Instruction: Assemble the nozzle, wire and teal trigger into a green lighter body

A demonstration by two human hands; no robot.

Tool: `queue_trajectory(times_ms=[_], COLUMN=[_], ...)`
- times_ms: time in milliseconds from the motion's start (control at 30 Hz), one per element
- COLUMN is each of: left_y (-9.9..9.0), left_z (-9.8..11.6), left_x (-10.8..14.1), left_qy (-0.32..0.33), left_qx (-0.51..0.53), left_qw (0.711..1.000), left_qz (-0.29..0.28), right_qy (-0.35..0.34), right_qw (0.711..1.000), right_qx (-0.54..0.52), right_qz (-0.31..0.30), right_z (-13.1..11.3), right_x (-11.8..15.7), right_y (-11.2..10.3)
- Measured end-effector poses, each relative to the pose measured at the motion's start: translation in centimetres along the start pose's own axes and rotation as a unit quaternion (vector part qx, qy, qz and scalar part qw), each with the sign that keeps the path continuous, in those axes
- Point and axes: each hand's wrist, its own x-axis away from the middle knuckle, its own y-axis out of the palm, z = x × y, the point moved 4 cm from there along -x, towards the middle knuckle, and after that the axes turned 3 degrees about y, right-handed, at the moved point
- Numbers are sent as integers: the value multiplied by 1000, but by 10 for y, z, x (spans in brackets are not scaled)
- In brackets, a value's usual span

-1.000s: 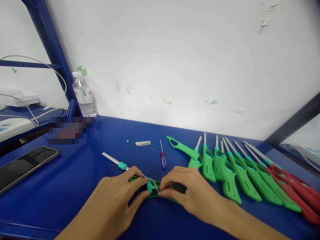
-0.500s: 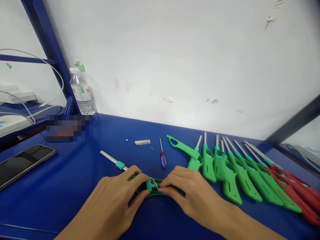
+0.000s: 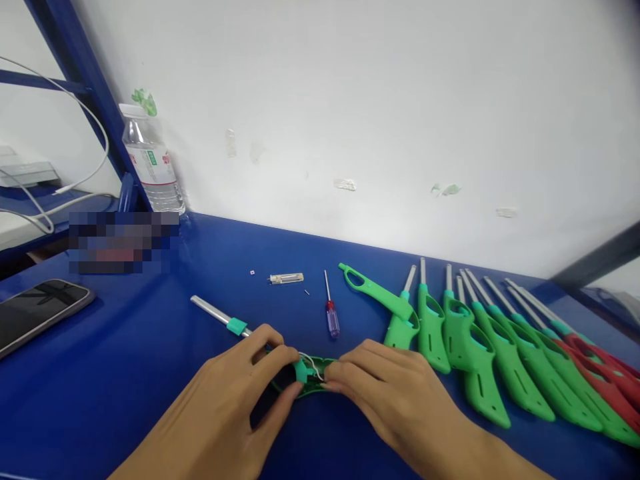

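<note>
An opened green lighter casing [image 3: 316, 392] lies on the blue table between my hands, with a metal tube [image 3: 213, 311] and teal collar extending up-left. My left hand [image 3: 240, 393] is closed on the casing's left part, thumb and fingers at the teal trigger piece [image 3: 302, 372]. A thin white wire [image 3: 313, 363] loops over the inside of the casing. My right hand [image 3: 390, 387] has its fingertips pressed together at the casing's right part, by the wire's end; what they pinch is too small to make out.
Behind the casing lie a screwdriver [image 3: 333, 320], a small clear part [image 3: 287, 279] and tiny pieces. Several green lighters [image 3: 433, 340] and red ones [image 3: 595, 370] line the right. A phone [image 3: 40, 313] and a bottle [image 3: 155, 170] stand left.
The camera view has shifted slightly. My right hand's fingers have drawn closer together and a bit right, showing more of the casing and the wire.
</note>
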Motion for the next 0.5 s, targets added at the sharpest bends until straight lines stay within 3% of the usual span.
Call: queue_trajectory(times_ms=[333,500], left_y=[4,6], left_z=[-7,-7], left_x=[3,3], left_qy=[20,78], left_qx=[17,-13], left_qw=[1000,996], left_qz=[16,49], right_qy=[-37,-55], right_qw=[998,996], right_qx=[45,66], right_qz=[3,19], right_z=[-4,-6], right_x=[0,-3], right_y=[1,2])
